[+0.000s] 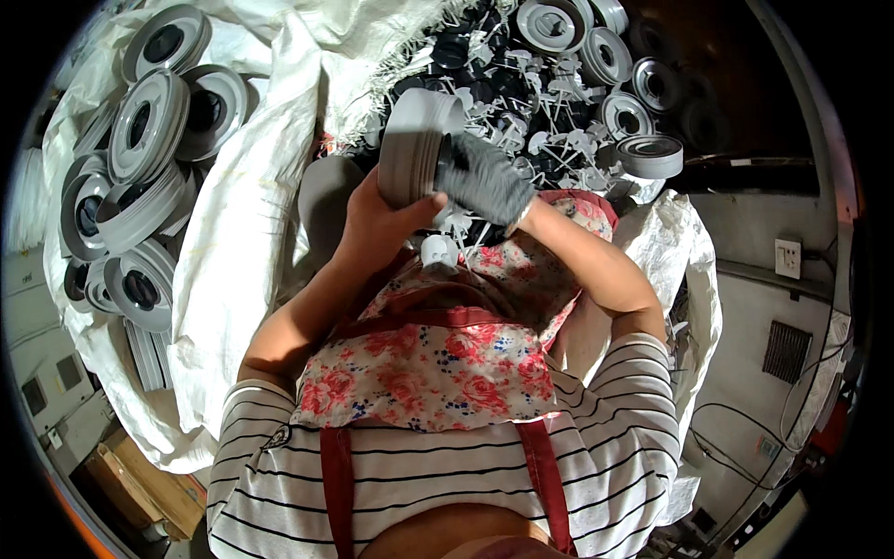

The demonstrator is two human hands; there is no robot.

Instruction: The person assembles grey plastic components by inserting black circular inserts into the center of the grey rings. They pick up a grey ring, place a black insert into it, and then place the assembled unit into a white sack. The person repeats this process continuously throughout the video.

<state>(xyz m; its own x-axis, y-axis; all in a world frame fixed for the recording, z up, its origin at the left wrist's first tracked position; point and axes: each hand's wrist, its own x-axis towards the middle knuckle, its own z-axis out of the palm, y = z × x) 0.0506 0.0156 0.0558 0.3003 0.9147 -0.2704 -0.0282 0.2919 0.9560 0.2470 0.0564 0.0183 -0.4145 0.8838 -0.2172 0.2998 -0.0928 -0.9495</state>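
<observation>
Holding a stack of grey plastic rings (414, 149) above a floral apron (438, 359), the bare left hand (377, 219) grips its underside while the gloved right hand (484, 177) presses its side, apparently closed. White sacks (233, 242) of similar rings (149, 130) crowd the left; a heap of white and black moulded pieces (521, 93) lies just ahead.

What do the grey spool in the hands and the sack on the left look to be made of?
Grey spool: probably moulded plastic, matte and uniform grey with crisp flanges. Sack: seemingly woven plastic fabric, white, creased, frayed at its edge. The right hand wears a grey knit glove.
</observation>
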